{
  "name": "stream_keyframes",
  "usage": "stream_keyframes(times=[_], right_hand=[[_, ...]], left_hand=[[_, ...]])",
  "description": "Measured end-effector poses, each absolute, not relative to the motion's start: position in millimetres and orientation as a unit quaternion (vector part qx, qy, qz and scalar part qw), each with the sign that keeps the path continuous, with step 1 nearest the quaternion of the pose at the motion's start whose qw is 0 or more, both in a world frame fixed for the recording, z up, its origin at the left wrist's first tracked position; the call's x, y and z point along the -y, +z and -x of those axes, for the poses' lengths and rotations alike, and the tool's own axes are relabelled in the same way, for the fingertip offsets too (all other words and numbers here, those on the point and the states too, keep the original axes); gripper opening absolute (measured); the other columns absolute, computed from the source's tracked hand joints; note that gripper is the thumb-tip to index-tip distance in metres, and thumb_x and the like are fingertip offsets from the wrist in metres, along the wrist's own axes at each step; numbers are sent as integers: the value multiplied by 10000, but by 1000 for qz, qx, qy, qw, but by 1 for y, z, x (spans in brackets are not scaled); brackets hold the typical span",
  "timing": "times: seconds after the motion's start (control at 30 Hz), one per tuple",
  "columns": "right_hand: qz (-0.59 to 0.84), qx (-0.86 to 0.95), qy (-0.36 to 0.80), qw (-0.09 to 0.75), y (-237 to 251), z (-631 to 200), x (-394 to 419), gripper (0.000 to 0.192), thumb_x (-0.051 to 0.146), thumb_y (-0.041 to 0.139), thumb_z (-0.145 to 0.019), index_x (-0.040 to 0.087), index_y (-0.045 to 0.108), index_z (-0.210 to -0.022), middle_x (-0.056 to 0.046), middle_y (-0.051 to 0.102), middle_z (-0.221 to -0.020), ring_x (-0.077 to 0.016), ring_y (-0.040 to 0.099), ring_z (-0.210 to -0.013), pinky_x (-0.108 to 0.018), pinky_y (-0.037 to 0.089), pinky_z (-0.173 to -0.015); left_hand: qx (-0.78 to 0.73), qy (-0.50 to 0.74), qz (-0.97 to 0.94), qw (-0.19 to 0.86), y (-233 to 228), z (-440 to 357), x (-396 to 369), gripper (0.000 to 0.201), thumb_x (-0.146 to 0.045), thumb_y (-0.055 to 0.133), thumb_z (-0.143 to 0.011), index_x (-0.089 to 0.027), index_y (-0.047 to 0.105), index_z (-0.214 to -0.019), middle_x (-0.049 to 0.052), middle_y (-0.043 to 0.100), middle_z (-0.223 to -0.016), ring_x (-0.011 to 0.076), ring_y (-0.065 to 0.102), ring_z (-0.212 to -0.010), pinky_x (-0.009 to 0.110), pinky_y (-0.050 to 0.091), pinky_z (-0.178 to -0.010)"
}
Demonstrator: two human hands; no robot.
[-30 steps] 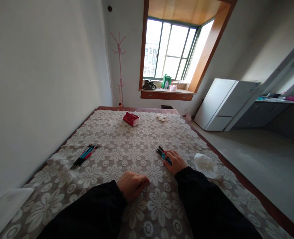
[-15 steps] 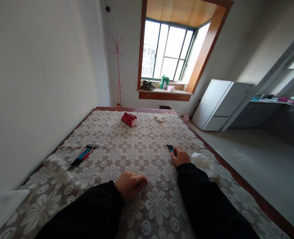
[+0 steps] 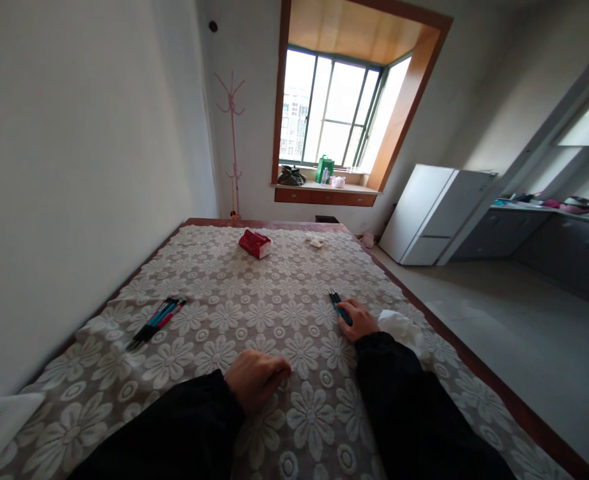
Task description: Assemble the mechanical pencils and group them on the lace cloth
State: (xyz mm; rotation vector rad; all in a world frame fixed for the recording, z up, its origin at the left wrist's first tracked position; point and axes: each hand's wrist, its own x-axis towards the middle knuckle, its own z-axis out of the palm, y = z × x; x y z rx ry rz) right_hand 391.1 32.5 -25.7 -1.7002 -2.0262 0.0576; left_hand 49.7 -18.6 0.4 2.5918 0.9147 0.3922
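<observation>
My right hand (image 3: 358,321) rests on the lace tablecloth with its fingers closed around a few dark and teal pens (image 3: 335,301), whose tips point away from me. Closer to me and further left, my left hand (image 3: 255,380) is curled with thumb and forefinger together. Whatever it may pinch is hidden or too small to make out. A bundle of several black, teal and red pens (image 3: 159,320) lies on the left side of the tablecloth (image 3: 254,293). Beside my right wrist is a crumpled white plastic bag (image 3: 403,332).
A red tissue pack (image 3: 254,244) and a small crumpled white piece (image 3: 314,241) lie towards the far edge. At the near left corner is a whitish flat object (image 3: 4,420). A wall borders the table's left side; a white fridge (image 3: 424,213) stands beyond to the right.
The view has shifted slightly. My right hand's fingers have moved a little further over the pens; my left hand stays curled in about the same place.
</observation>
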Motion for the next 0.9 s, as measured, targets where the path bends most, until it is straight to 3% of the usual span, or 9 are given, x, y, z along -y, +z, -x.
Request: stream_keyframes(times=[0.17,0.47,0.67,0.9], right_hand=[[582,786,79,191,-20,-407,-29,606,168,579,-665,156,644,-1267,-145,578,-1294,-296,569,-1191,-430,442,-1075],[530,828,127,129,-25,-424,-24,811,128,587,-621,135,510,-1428,-182,434,-1496,-344,411,-1399,-478,335,-1180],[535,816,172,137,-21,-425,-23,756,92,618,-650,160,545,-1399,-167,439,-1510,-347,412,-1403,-516,333,-1180],[541,821,127,130,-13,-415,-19,660,113,591,-664,152,620,-1322,-162,513,-1451,-336,496,-1341,-482,385,-1155]], left_hand=[[-327,137,-916,186,0,-50,18,297,-343,407,-1000,-266,693,-1020,0,765,-874,187,726,-802,259,473,-683],[-329,133,-915,192,1,-50,18,304,-349,397,-1006,-270,689,-1040,2,765,-898,189,727,-821,262,468,-688],[-328,129,-917,185,0,-50,18,313,-360,390,-1010,-271,689,-1036,-1,765,-886,192,727,-808,268,464,-678],[-327,135,-915,193,-1,-49,19,301,-342,401,-1005,-270,691,-1036,-2,766,-895,186,730,-826,264,471,-693]])
